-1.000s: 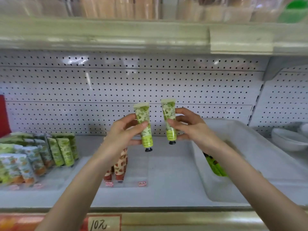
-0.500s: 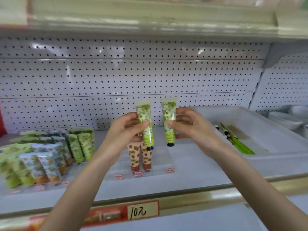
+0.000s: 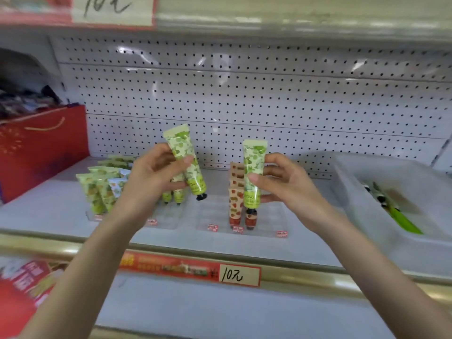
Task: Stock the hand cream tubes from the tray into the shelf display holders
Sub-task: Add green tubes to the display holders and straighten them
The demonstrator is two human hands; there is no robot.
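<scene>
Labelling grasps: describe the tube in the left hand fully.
The green tube is soft-looking plastic, pale with a leafy print, crimped flat end up, black cap down. It tilts, top leaning left, in the air over the shelf holders. The left hand pinches its middle, thumb in front.

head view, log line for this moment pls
stage: pre-place | left hand: holds green tube, tilted, cap down | right hand: holds second green tube, upright, cap down | tray: spare tubes inside
</scene>
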